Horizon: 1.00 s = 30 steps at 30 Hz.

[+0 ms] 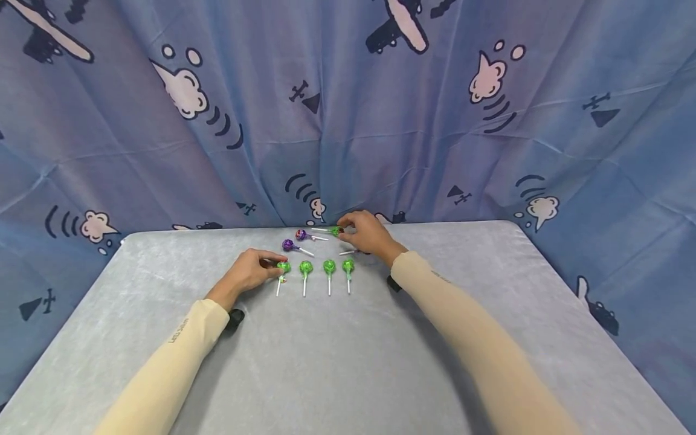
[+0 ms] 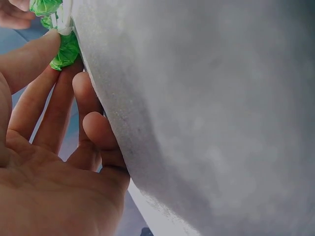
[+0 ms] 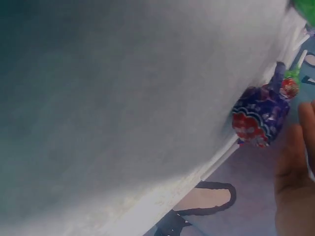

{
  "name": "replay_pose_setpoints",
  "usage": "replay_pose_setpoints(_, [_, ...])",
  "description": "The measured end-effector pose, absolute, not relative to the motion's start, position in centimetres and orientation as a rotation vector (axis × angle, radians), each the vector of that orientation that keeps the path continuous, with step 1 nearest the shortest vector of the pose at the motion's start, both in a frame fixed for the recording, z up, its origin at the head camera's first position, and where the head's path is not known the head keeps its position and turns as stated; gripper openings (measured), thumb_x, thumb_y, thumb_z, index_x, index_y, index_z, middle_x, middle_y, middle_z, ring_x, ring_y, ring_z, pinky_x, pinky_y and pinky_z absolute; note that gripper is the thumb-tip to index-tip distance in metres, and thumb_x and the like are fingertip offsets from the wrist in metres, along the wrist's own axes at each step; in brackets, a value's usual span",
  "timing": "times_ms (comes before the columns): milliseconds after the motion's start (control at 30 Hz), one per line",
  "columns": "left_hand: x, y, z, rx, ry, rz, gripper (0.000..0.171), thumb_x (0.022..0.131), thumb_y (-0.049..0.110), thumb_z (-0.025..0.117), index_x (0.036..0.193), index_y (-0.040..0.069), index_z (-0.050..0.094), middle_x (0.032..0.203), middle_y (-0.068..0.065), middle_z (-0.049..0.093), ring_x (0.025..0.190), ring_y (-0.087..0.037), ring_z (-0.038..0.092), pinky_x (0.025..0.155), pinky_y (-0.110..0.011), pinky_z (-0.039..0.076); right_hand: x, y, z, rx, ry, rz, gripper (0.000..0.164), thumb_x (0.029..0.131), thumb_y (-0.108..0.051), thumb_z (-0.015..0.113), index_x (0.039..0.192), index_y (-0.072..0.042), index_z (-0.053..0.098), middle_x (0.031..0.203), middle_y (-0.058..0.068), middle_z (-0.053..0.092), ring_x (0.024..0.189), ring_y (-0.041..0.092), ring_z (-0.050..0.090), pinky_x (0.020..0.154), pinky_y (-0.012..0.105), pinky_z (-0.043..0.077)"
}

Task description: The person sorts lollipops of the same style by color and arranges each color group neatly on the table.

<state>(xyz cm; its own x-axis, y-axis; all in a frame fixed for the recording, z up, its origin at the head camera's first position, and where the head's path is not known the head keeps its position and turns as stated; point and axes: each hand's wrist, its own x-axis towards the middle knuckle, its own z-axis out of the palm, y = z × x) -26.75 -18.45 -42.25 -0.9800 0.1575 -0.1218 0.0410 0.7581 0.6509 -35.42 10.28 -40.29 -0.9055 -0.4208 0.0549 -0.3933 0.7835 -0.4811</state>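
My left hand (image 1: pixel 254 270) pinches the green-wrapped lollipop (image 1: pixel 283 266) at the left end of a front row; its white stick points toward me. In the left wrist view, thumb and fingers close around this green wrapper (image 2: pixel 66 51). Farther back, my right hand (image 1: pixel 370 232) has thumb and forefinger at the head of another green lollipop (image 1: pixel 335 231), whose stick points left. Under that hand lies a purple lollipop, mostly hidden in the head view except for its stick (image 1: pixel 348 252); its purple and red wrapper (image 3: pixel 261 118) shows in the right wrist view.
Three more green lollipops, (image 1: pixel 306 267) (image 1: pixel 329 267) (image 1: pixel 348 266), continue the front row. Two purple lollipops, (image 1: pixel 288 244) (image 1: pixel 301 234), lie behind it on the grey cloth-covered table (image 1: pixel 337 362). A blue patterned curtain (image 1: pixel 348 121) hangs along the table's back edge.
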Motion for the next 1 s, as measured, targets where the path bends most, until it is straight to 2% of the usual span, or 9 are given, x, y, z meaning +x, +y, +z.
replay_pose_setpoints(200, [-26.9,-18.3,-41.9,0.175,2.785,1.030,0.033,0.090,0.023,0.073,0.123,0.017,0.072,0.126,-0.013,0.069,0.108,-0.028,0.064,0.089,-0.041,0.051,-36.4,10.2,-40.9,-0.582,2.948,-0.682,0.042,0.094,-0.032,0.070,0.132,-0.014,0.064,0.131,0.005,0.066,0.128,0.027,0.053,0.109,0.044,0.041])
replay_pose_setpoints(367, [-26.9,-18.4,-41.9,0.175,2.782,1.018,0.033,0.091,0.023,0.073,0.123,0.017,0.072,0.127,-0.014,0.068,0.108,-0.028,0.064,0.088,-0.040,0.051,-36.9,10.3,-41.4,-0.576,2.933,-0.588,0.049,0.093,-0.037,0.069,0.139,-0.020,0.060,0.138,0.002,0.062,0.135,0.029,0.048,0.114,0.046,0.036])
replay_pose_setpoints(533, [-26.9,-18.5,-42.2,0.152,2.785,1.037,0.032,0.090,0.022,0.073,0.122,0.016,0.073,0.124,-0.014,0.069,0.105,-0.026,0.064,0.083,-0.035,0.050,-36.8,10.0,-41.6,-0.575,2.897,-0.636,0.044,0.093,-0.037,0.069,0.134,-0.023,0.063,0.132,0.001,0.066,0.129,0.026,0.052,0.110,0.045,0.039])
replay_pose_setpoints(733, [-26.9,-18.3,-42.3,0.145,2.790,1.030,0.032,0.090,0.022,0.074,0.122,0.016,0.073,0.123,-0.014,0.069,0.103,-0.025,0.064,0.082,-0.034,0.049,-36.8,10.0,-41.7,-0.572,2.896,-0.714,0.032,0.092,-0.031,0.072,0.122,-0.020,0.067,0.122,0.002,0.069,0.116,0.021,0.062,0.103,0.041,0.046])
replay_pose_setpoints(1000, [-26.8,-18.3,-42.3,0.139,2.787,1.035,0.033,0.090,0.022,0.074,0.122,0.016,0.073,0.124,-0.013,0.069,0.104,-0.026,0.064,0.084,-0.035,0.049,-36.7,9.8,-41.6,-0.606,2.900,-0.728,0.028,0.092,-0.025,0.073,0.118,-0.018,0.067,0.119,0.003,0.070,0.114,0.021,0.063,0.102,0.041,0.047])
